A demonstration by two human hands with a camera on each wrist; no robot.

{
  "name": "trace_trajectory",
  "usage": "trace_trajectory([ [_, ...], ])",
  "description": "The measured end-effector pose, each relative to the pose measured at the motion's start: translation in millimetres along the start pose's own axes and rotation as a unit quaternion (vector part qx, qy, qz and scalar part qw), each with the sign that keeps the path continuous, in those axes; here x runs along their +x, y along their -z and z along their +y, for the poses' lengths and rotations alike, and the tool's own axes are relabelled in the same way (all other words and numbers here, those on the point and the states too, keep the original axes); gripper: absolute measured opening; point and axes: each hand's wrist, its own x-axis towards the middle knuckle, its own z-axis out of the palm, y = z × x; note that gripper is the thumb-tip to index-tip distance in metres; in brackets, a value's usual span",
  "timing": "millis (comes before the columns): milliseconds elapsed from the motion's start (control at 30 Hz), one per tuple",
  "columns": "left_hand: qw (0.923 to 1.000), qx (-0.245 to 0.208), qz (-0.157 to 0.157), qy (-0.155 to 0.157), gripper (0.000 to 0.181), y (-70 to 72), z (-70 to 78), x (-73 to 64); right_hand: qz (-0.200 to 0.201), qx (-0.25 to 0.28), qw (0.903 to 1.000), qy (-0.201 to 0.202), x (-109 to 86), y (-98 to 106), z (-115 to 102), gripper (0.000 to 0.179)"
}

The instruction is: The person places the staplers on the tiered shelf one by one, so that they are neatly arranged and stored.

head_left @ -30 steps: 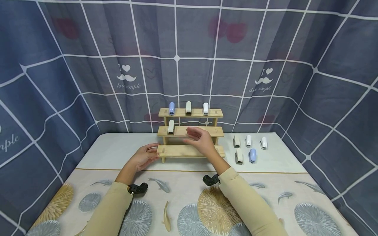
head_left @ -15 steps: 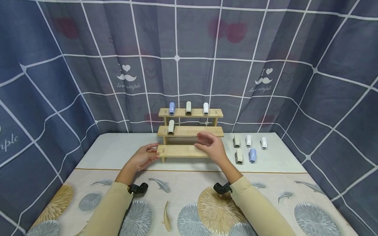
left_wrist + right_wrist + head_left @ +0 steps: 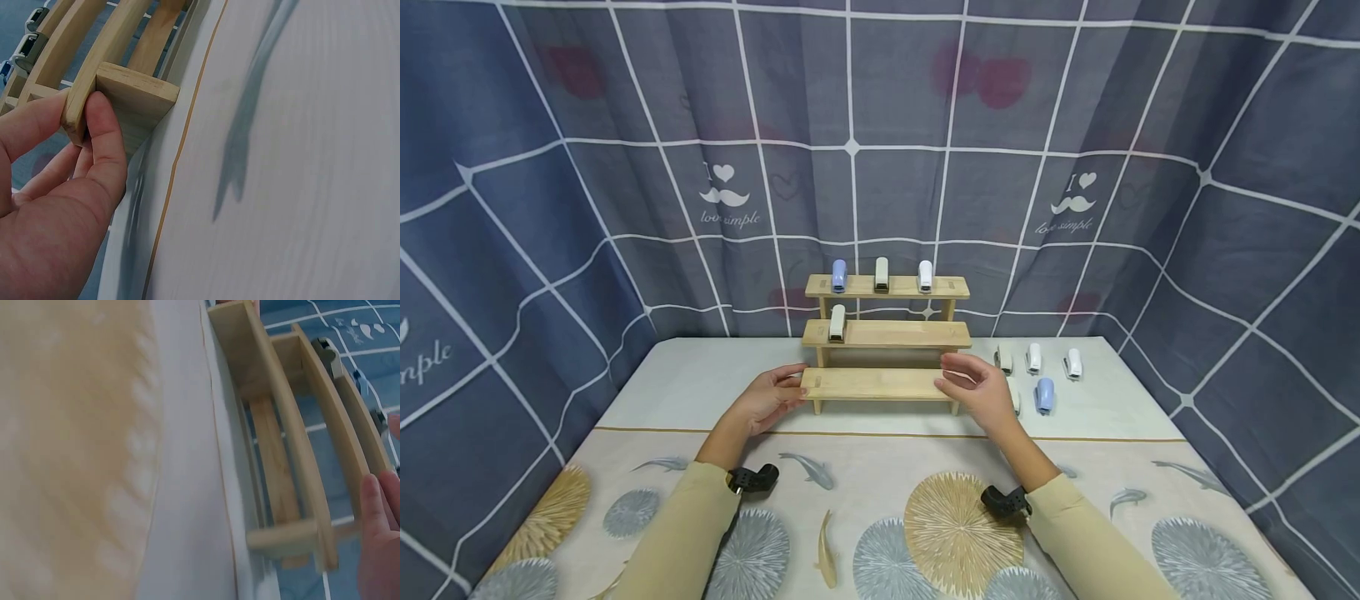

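A three-tier wooden stand point(image 3: 880, 383) stands near the back of the table. My left hand point(image 3: 767, 400) pinches the left end of its lowest shelf, thumb and fingers on either side of the board in the left wrist view. My right hand point(image 3: 983, 396), fingers loosely bent and holding nothing, is at the right end of that shelf; whether it touches the wood I cannot tell. On the top shelf sit small staplers: blue point(image 3: 838, 275), cream point(image 3: 881, 275) and white point(image 3: 925, 277). Another cream stapler point(image 3: 837, 323) sits at the left of the middle shelf.
Right of the stand lie several more staplers, among them a blue one point(image 3: 1043, 396), a white one point(image 3: 1072, 364) and a cream one point(image 3: 1015, 394) partly hidden by my right hand. A grid-patterned curtain point(image 3: 880, 192) surrounds the table. A patterned cloth point(image 3: 820, 500) covers its front.
My right hand has moved right and slightly down, from in front of the middle shelf to the right end of the lowest shelf. My left hand stays on the stand.
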Motion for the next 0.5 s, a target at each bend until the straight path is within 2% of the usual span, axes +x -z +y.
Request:
trace_trajectory([
  [300,1.0000,-0.008,-0.001,-0.004,0.069,0.5,0.2,-1.0,0.030,-0.024,0.9993,-0.004,-10.8,34,5,0.046],
  [500,1.0000,0.003,0.002,-0.005,0.067,-1.7,0.2,-0.7,0.047,-0.057,0.9971,-0.019,-18.0,57,5,0.049],
])
